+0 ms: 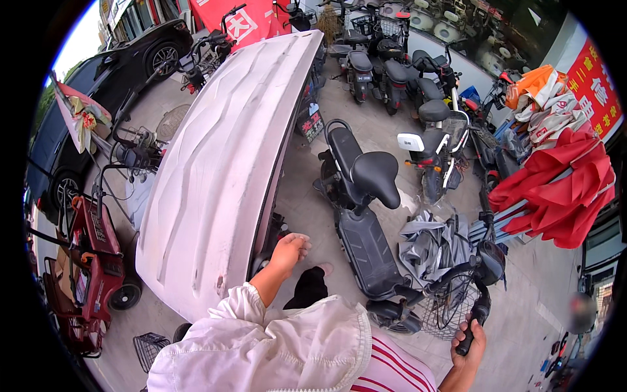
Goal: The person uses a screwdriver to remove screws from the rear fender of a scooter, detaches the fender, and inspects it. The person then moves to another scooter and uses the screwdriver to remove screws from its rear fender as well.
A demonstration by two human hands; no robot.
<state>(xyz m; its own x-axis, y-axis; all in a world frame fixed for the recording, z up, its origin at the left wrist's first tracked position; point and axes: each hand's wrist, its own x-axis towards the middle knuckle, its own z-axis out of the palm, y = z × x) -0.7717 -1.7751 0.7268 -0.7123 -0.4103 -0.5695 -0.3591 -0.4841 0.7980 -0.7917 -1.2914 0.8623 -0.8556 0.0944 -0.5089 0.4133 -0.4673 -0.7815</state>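
Note:
My right hand (471,343) is wrapped round the black handlebar grip (466,341) of a black electric scooter (369,251). The scooter stands upright in front of me, with its padded saddle (377,176) facing away and a wire basket (447,312) beside the handlebar. In front of my body, my left hand (289,253) hangs in the air with its fingers curled in, and nothing shows in it. Just left of that hand runs the dark lower edge of a large pale, ridged roof panel (215,157).
Several parked electric scooters (385,72) line the back. Folded red umbrellas (562,189) stand at the right, near crumpled grey sheeting (428,245). A red cargo tricycle (91,274) and a black car (111,75) are on the left. Grey paving (300,189) lies between the panel and scooter.

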